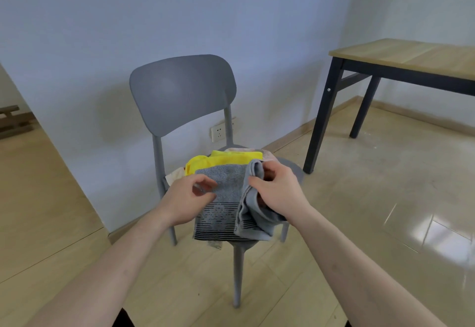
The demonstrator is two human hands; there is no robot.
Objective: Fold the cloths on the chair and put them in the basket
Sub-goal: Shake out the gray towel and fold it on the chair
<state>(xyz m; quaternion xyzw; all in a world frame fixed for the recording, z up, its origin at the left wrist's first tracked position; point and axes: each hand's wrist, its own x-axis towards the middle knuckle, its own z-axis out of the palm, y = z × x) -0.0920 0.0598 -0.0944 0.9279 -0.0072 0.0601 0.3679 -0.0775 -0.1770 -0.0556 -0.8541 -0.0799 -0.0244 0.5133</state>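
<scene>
So the grey chair sits against the wall with a wooden table off to the right, and no basket shows anywhere in this view, so wherever it is, it's out of shot. On the seat there's a little pile: a yellow cloth toward the back, something pale peeking out under it, and the grey towel on top at the front, its striped end hanging over the front edge toward the person. That's the bit that matters, I think: the towel's long axis runs front to back, straight away from the person, and its right side is already lifted and bunched while the left half lies flat. The right hand is the one on the job, fingers curled round that raised right edge, pinching a fold of it. The left hand sits at the towel's left edge with fingers loosely curled; it looks like it's touching or just over the cloth, but I can't tell if it's really gripping anything. My guess is the right edge goes over to the left, folding along that long axis.
</scene>
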